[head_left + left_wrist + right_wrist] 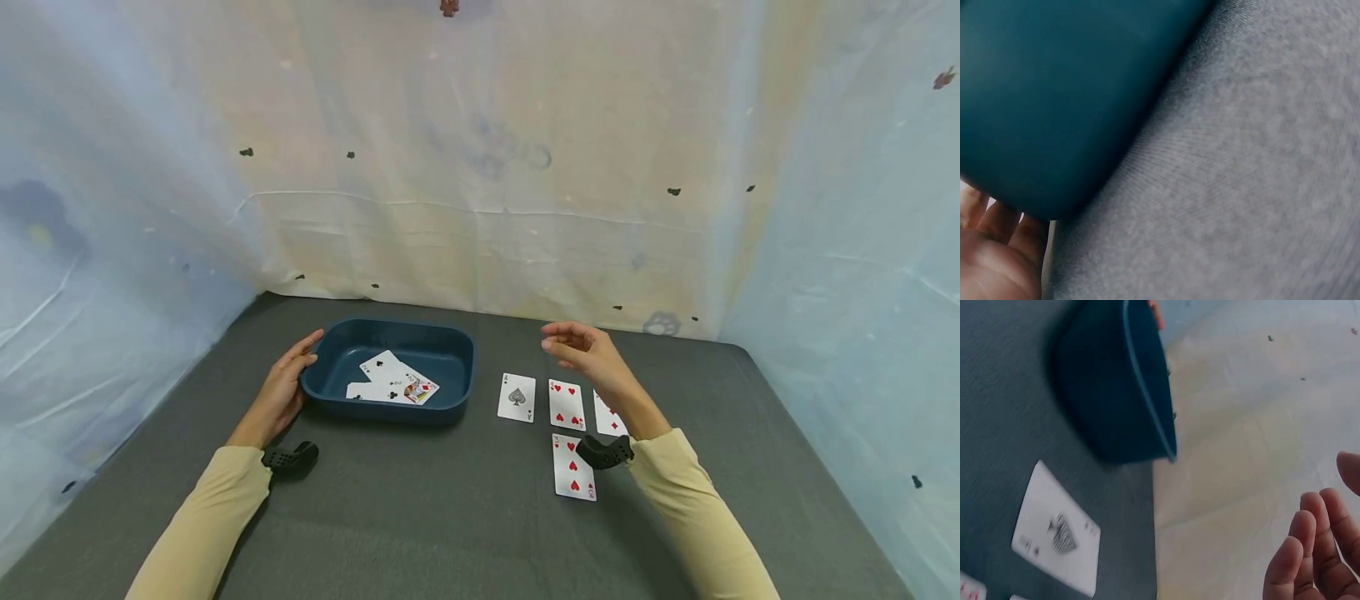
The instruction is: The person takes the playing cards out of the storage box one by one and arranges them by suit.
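My left hand [283, 385] grips the left end of a dark blue rectangular tub [390, 411], thumb over the rim. In the left wrist view, its fingers [1027, 240] lie against the tub's outside wall. Playing cards [382, 392], including a face card, lie loosely overlapped inside the tub. Raised above the table to the right, my right hand [588, 354] holds nothing, its fingers loosely bent. Closest below it are an ace of spades [517, 397], a four of hearts [566, 405] and a red card [609, 417] partly hidden by the arm.
A three of hearts [573, 479] lies in front of the four, partly covered by the right wrist's black strap device [606, 452]. Grey cloth covers the table [420, 517]. Pale patterned curtains [480, 233] hang behind and at both sides.
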Available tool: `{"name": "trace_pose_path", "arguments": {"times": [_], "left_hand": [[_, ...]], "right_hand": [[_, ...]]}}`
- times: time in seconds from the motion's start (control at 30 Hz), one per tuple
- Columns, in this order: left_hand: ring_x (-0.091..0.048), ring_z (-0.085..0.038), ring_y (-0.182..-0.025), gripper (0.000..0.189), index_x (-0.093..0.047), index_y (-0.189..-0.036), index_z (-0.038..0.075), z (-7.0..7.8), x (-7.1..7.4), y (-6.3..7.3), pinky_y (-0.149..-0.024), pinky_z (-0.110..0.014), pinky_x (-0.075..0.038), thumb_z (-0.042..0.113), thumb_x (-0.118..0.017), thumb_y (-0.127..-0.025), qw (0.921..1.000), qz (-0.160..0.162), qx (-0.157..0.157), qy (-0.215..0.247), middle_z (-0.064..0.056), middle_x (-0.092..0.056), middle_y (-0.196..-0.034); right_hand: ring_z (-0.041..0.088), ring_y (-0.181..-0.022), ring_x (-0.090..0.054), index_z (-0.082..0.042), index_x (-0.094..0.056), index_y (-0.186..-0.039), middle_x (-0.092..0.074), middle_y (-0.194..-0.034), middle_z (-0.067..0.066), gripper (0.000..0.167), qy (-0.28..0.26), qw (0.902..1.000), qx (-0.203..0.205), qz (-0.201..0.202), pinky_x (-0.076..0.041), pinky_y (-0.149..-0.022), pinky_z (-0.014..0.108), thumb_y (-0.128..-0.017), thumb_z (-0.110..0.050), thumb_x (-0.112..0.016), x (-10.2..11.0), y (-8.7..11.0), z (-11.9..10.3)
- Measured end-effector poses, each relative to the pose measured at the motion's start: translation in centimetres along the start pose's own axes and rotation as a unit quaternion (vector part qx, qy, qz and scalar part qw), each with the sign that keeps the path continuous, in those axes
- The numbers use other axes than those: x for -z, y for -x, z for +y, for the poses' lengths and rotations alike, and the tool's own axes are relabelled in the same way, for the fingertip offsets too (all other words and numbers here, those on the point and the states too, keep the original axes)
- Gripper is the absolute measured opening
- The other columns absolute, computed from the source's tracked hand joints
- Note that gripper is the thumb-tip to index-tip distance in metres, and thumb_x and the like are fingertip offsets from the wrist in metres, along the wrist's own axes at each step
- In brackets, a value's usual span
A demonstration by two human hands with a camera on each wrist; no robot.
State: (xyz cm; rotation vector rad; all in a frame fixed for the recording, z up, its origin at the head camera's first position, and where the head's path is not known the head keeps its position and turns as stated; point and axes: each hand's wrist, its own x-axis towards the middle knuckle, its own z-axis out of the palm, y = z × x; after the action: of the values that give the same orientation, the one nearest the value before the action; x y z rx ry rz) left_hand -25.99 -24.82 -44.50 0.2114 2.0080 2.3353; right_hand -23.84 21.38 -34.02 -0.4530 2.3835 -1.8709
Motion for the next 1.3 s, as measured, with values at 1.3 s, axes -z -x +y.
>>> {"name": "trace_pose_path", "arguments": {"times": [1.3], "left_hand": [[-0.011,-0.032,-0.142,0.052,-0.017,-0.157,0.012,0.0,-0.7,-0.4,-0.088,-0.020,-0.043,0.018,-0.033,-0.108,1.0000,-0.007,0.000,-0.005,-0.008,0.000,-0.162]], "right_hand": [[0.018,-0.088,-0.059,-0.005,-0.065,-0.118,-0.063,-0.100,0.005,0.031,0.025,0.9887,0.046,-0.141,-0.049,-0.082,0.037,-0.089,-0.012,-0.072,-14.5,-7.2,-0.8]]}}
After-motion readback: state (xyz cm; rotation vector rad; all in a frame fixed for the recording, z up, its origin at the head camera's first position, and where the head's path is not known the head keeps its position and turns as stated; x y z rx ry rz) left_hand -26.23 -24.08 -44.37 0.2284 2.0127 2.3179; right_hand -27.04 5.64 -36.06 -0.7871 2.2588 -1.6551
